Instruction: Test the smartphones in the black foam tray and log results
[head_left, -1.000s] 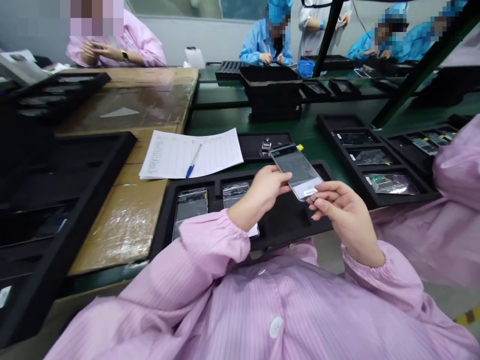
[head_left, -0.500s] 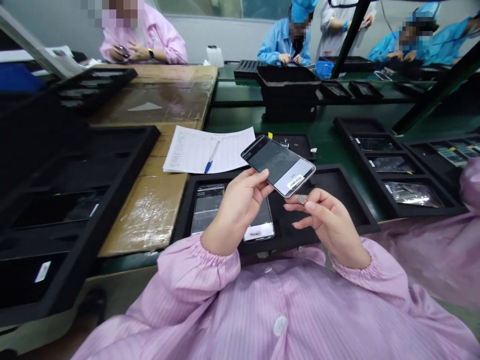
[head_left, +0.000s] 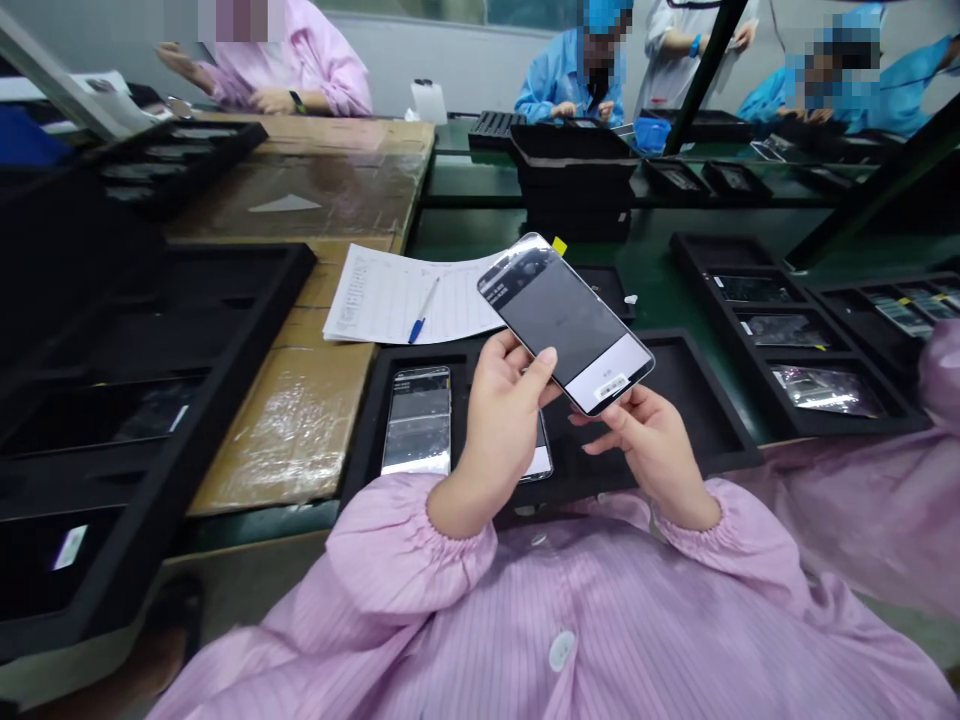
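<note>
In my left hand [head_left: 514, 400] is a smartphone [head_left: 574, 330], gripped by its long edge with the thumb on the front. Its screen is lit, dark grey above and white at the lower end, where a small barcode label is stuck. A yellow tab [head_left: 559, 246] sticks out by its upper edge. My right hand [head_left: 645, 435] is pinched at the phone's bottom edge. The small SIM card tray it held half a second ago is now hidden by the phone and fingers. Beneath my hands, a black foam tray [head_left: 600, 480] holds another lit phone [head_left: 418, 420] and one partly covered by my left hand.
Printed sheets [head_left: 367, 300] with a blue pen [head_left: 421, 315] lie behind the tray. Black trays with phones stand at left [head_left: 292, 280] and right [head_left: 761, 385]. A stack of black trays [head_left: 574, 185] stands farther back. Several people work across the benches.
My left hand has shifted the phone slightly right and toward me. My right hand has brought the small SIM card tray up to the phone's bottom edge, out of sight.
</note>
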